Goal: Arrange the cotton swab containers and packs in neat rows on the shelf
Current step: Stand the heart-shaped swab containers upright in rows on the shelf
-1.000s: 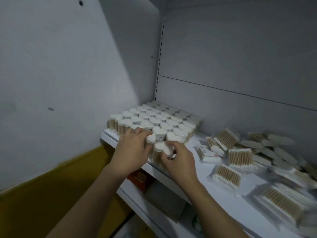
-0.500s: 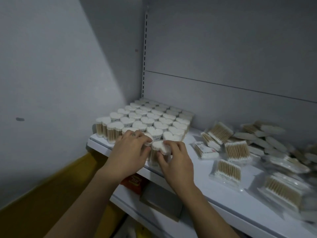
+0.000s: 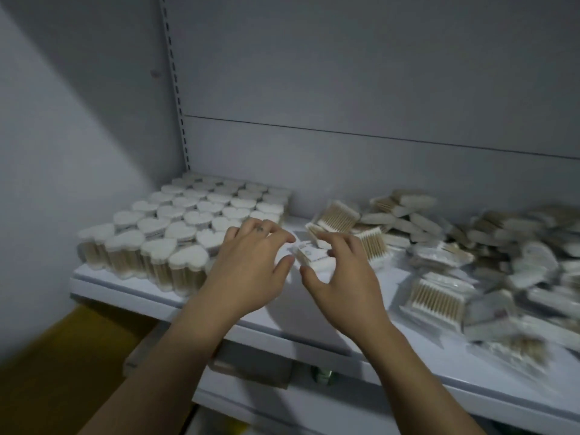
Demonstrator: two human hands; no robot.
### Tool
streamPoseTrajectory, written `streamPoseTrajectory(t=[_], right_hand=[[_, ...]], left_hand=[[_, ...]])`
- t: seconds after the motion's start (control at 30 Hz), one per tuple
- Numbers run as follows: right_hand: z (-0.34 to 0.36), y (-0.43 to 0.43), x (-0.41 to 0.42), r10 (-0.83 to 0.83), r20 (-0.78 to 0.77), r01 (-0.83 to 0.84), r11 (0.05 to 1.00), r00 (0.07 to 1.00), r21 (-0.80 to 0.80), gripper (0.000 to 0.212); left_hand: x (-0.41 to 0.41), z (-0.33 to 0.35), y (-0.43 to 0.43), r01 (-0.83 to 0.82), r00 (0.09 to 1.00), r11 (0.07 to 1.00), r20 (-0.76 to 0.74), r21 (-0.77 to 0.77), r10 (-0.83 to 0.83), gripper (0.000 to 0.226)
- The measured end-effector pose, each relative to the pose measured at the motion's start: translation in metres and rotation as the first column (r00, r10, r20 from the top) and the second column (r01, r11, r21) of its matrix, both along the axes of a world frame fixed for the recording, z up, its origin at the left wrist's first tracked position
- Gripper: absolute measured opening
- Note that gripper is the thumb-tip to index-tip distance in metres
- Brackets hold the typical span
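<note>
While the heart-shaped tubs (image 3: pixel 185 218) on the left of the shelf (image 3: pixel 103 277) already stand close together in straight rows, the flat packs (image 3: pixel 489 246) on the right lie in a big messy heap. So I think the job is about half done: the tubs look finished and the packs are all left to do. Both hands hang just over the shelf, between the two groups. The left hand (image 3: pixel 248 271) is beside the near right corner of the tubs, its fingers (image 3: pixel 276 232) spread and bent a little, and it holds nothing. The right hand (image 3: pixel 345 277) reaches round a small white pack (image 3: pixel 310 257) lying on the shelf between the hands. Its fingers are spread over the pack, but they do not seem to be closed on it. Counting the tubs, I get about seven rows with about five in each, so more than thirty, though the left hand hides some and the far ones are blurry. The packs are too many and too smeared to count. I would guess several dozen. About four near the hands show their brown sticks plainly.
</note>
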State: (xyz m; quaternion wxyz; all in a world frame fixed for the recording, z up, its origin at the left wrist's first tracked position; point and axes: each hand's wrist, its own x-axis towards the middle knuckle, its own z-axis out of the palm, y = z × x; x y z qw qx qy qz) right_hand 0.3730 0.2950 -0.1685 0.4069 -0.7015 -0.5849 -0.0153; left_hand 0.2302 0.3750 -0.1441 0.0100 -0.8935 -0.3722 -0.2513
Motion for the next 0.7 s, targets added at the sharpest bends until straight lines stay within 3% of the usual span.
streamPoseTrajectory(t=[0.2,0.37,0.5,0.7], right_hand=[[0.026,-0.019,0.074,-0.088,0.096,0.102,0.984,0.991,-0.145,0.051],[0.055,-0.023,0.133,-0.059,0.242,0.127,0.952,0.969,-0.278,0.050],[0.073,-0.024,0.177,-0.063,0.291,0.156,0.938,0.955,-0.309,0.050],[0.076,-0.017,0.220,0.003,0.385,0.155,0.913,0.923,-0.378,0.054]], left_hand=[[0.086,-0.004,0.007,0.040,0.999,0.998,-0.002,-0.041,-0.041,0.037],[0.138,-0.010,0.021,0.001,1.000,0.987,-0.023,-0.161,-0.005,0.038],[0.173,-0.010,0.026,0.004,0.998,0.987,-0.055,-0.164,-0.013,0.045],[0.198,-0.008,0.041,-0.145,0.989,0.972,-0.018,-0.183,0.144,0.056]])
